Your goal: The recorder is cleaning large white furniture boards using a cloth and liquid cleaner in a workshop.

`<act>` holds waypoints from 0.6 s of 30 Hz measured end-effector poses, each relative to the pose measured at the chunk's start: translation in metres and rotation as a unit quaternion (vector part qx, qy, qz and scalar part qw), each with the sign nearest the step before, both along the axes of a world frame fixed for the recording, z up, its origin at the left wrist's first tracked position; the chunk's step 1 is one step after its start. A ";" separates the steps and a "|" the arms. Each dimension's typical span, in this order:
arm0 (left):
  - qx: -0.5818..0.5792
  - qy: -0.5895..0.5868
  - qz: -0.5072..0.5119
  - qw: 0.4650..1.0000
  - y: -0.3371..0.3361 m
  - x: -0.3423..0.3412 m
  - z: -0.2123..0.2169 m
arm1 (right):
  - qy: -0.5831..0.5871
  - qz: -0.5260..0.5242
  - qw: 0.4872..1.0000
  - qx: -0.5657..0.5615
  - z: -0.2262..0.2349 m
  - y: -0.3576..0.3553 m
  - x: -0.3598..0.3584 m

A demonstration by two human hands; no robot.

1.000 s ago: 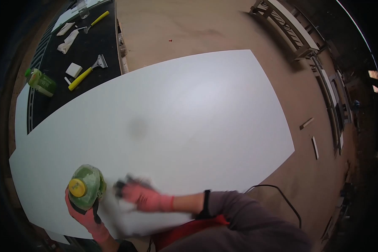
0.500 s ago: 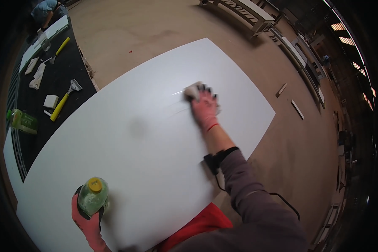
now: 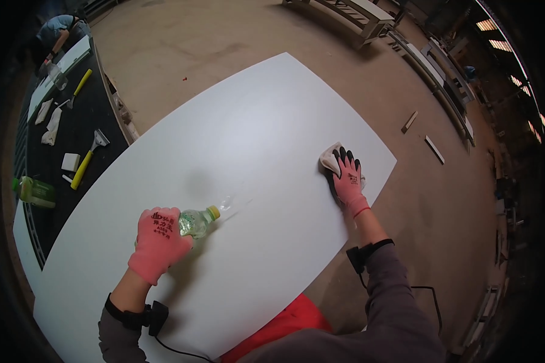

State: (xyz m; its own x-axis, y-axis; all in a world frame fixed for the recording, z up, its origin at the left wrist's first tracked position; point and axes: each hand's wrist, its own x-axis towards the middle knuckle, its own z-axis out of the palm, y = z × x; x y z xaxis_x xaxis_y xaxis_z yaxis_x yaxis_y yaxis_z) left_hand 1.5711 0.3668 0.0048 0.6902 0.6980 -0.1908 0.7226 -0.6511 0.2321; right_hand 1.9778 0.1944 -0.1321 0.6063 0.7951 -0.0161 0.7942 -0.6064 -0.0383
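My left hand [image 3: 158, 242], in a pink glove, is wrapped round a clear green plastic bottle [image 3: 194, 223]. The bottle is tipped over the large white panel [image 3: 248, 254], its yellow cap [image 3: 214, 212] pointing right. Just past the cap, a small wet patch [image 3: 226, 202] glistens on the panel. Toward the panel's right edge my right hand [image 3: 348, 178], in a pink glove with black fingertips, presses a whitish cloth [image 3: 330, 158] against the surface. Part of the cloth is hidden under the fingers.
On the black-topped table [image 3: 72, 121] at left lie a yellow-handled scraper [image 3: 88, 163], another yellow-handled tool [image 3: 82, 88], a white block [image 3: 70, 161], rags and a green-capped bottle [image 3: 36, 192]. Another person [image 3: 59, 33] bends over its far end. Wood strips [image 3: 434, 149] lie on the floor at right.
My left hand has lifted and moved toward the panel's middle, tipping the bottle from upright to sideways. My right hand has slid the cloth rightward and slightly nearer. A wet patch now shows.
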 end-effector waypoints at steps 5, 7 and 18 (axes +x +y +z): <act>0.041 0.068 0.063 0.995 0.013 0.009 0.004 | -0.025 -0.023 0.999 0.034 -0.016 0.068 0.050; 0.049 0.049 0.090 0.994 0.016 0.000 0.003 | -0.017 -0.010 0.999 0.039 -0.016 0.099 0.061; 0.136 -0.100 0.314 0.934 -0.062 -0.141 0.004 | 0.242 0.529 0.799 0.149 0.025 0.138 -0.194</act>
